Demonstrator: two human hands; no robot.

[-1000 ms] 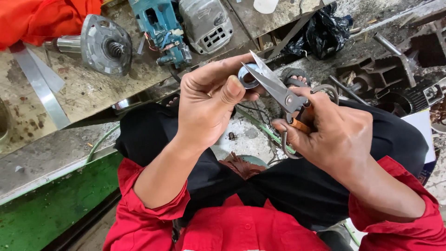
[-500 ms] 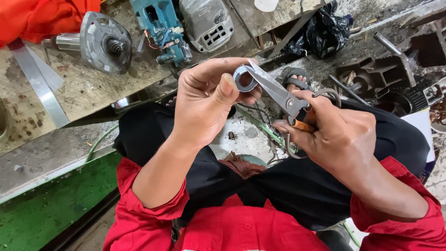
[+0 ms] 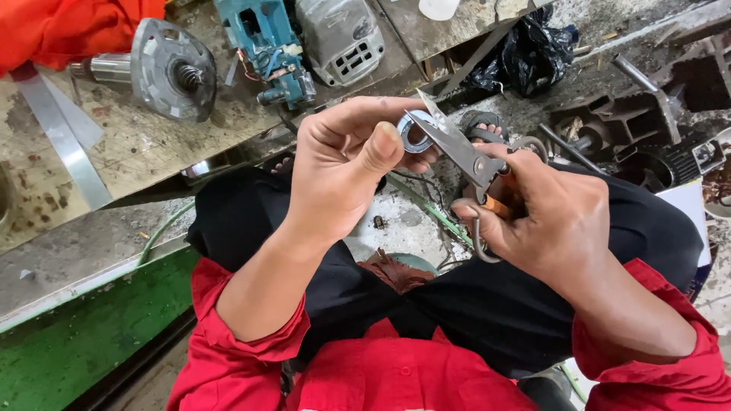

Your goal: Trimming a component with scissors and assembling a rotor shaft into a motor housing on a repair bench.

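Surface: I see a worn, stained grey work surface point(image 3: 137, 152) along the upper left, with a green painted edge point(image 3: 84, 335) below it.
Clothing: my view looks down on red sleeves point(image 3: 244, 350) and black trousers point(image 3: 457, 304) filling the lower half.
Red cloth: a bunched red-orange cloth point(image 3: 68, 27) lies at the top left corner of the surface.
Motor end plate: a round grey metal motor end plate with a shaft and spring point(image 3: 171, 72) lies on the surface, just right of the cloth.
Tool body: a teal plastic power-tool body with exposed wires point(image 3: 266, 46) lies beside a grey vented plastic housing point(image 3: 339, 38).
Metal strips: two flat silver metal strips point(image 3: 61, 137) lie crossed on the surface at left.
Black bag: a crumpled black plastic bag point(image 3: 525, 49) sits on the ground at the upper right, near dark metal parts point(image 3: 632, 122).
Left hand: I see the left hand point(image 3: 343, 171) raised over the lap, thumb and fingers pressed together on a small grey metal ring point(image 3: 415, 133), pinching it by its rim.
Right hand: the right hand point(image 3: 548, 221) is closed around the orange-lined handles of a pair of steel scissors point(image 3: 464, 156).
Scissors: the blades point up and left, crossing the ring; the tip stands just above it.
Ring: held in the air between both hands, in front of the surface's edge, its hole facing the camera.
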